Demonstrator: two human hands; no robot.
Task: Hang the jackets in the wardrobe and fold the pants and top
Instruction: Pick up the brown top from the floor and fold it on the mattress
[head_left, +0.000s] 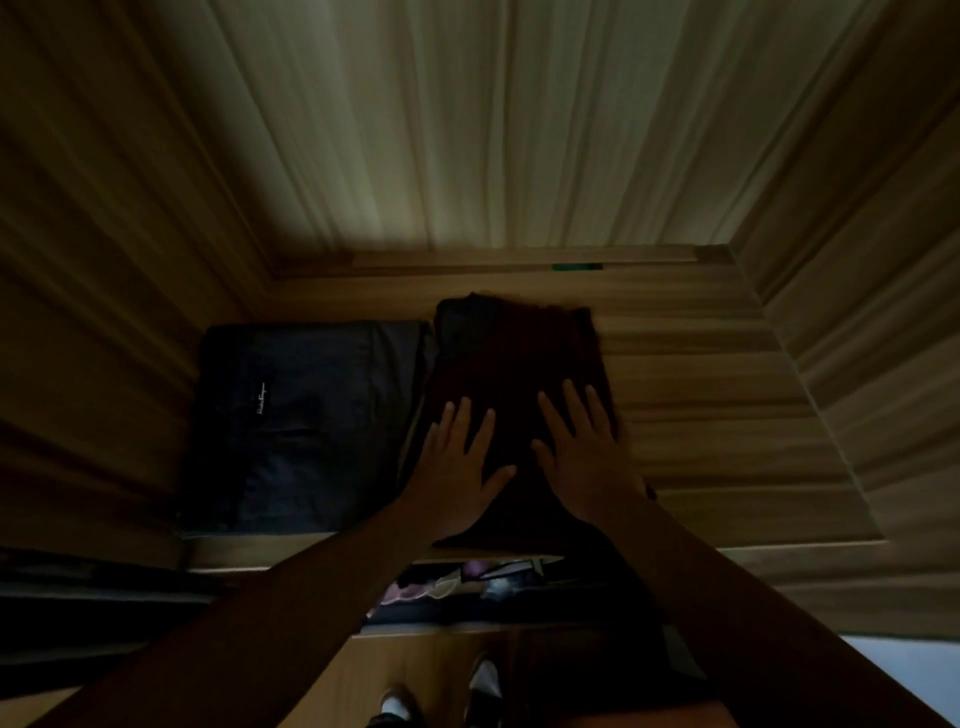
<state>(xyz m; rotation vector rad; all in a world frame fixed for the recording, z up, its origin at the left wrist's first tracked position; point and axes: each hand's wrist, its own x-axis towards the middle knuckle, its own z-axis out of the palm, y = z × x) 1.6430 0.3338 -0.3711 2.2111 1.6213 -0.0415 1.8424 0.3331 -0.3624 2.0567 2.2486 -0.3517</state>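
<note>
A folded dark garment (514, 353) lies on the wooden wardrobe shelf (701, 415), its colour hard to tell in the dim light. My left hand (457, 462) rests flat on its near left part with fingers spread. My right hand (582, 452) lies flat on its near right part, fingers also apart. Neither hand grips the cloth. Beside it on the left lies a folded dark navy garment (306, 421) with a small white script logo.
The wardrobe's wooden side walls (857, 338) close in on the left and right, with the pale back panel (441, 130) behind. Below the shelf edge, a compartment holds mixed items (467, 587). My feet (441, 691) stand on the wooden floor.
</note>
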